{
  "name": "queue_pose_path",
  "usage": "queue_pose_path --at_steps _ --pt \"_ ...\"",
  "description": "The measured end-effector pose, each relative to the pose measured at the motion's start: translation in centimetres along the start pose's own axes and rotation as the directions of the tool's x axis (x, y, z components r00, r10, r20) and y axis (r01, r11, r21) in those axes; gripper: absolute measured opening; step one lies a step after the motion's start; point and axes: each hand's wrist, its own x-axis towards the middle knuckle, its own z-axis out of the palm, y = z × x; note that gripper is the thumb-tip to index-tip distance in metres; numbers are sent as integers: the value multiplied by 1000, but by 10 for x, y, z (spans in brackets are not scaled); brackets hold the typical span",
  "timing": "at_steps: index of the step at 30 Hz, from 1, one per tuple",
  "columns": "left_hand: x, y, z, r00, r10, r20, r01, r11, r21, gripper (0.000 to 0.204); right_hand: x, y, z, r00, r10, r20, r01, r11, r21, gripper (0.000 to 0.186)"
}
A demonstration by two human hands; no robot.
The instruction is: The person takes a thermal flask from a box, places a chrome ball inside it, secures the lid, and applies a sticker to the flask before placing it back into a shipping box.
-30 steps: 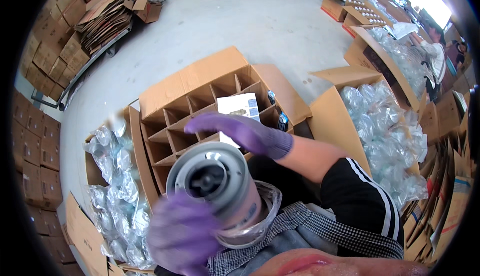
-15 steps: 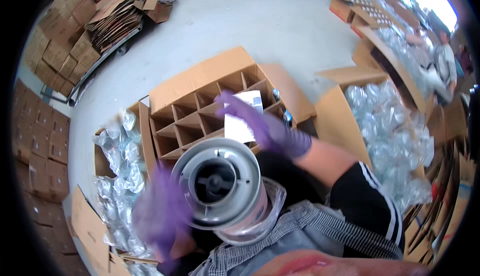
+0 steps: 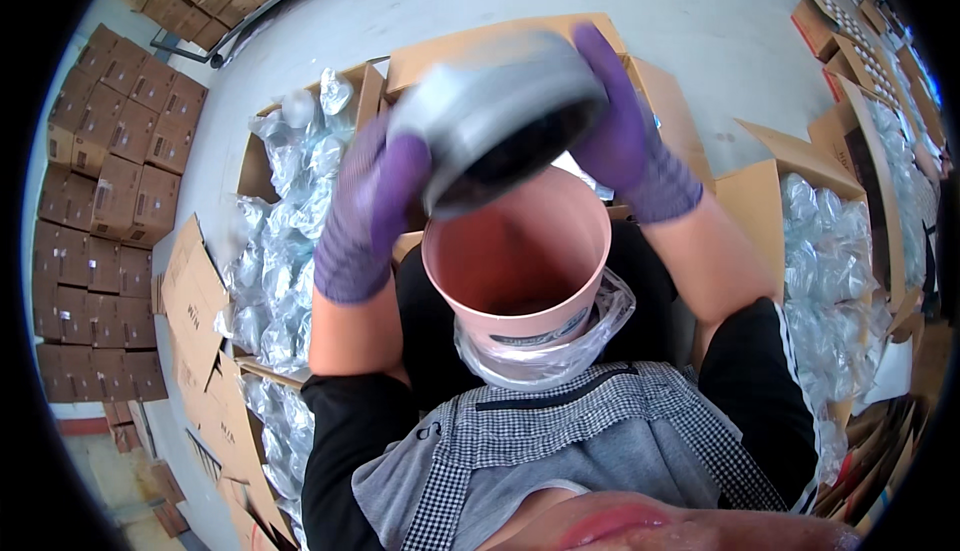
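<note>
Both purple-gloved hands are closed around a grey round lid [image 3: 515, 96], blurred by motion and tilted so its dark hollow underside shows. My left hand [image 3: 380, 186] grips its left side and my right hand [image 3: 620, 121] its right side. Just below it, a pink pot [image 3: 520, 301] stands open with its reddish inside in view. A dark oval label marks the pot's front. Clear plastic film [image 3: 535, 371] is bunched around the pot's lower part, near my lap. Neither hand touches the pot.
A cardboard box [image 3: 480, 36] lies beyond the lid, largely hidden. Boxes of plastic-wrapped items [image 3: 290, 261] stand at left and right [image 3: 825, 271]. Stacked cartons [image 3: 115, 201] line the far left. Folded cardboard [image 3: 865, 461] leans at the lower right.
The grey lid has come off the pink pot and moved up and away, uncovering the pot's inside. My right hand has left the white paper at the divided box; both hands now hold the lid.
</note>
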Motion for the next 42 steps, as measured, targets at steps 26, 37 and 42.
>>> queue_pose_path --at_steps 26,37,42 --pt "58 -93 31 993 15 -120 -65 904 -423 83 52 14 -58 709 -446 546 548 -139 -825 67" --pt "72 -101 46 993 -32 -117 -28 880 -474 78 47 11 -71 685 -412 600 519 -302 -800 73" --pt "95 -117 26 900 435 18 -368 738 566 100 73 25 -107 943 -213 256 333 660 -673 42"
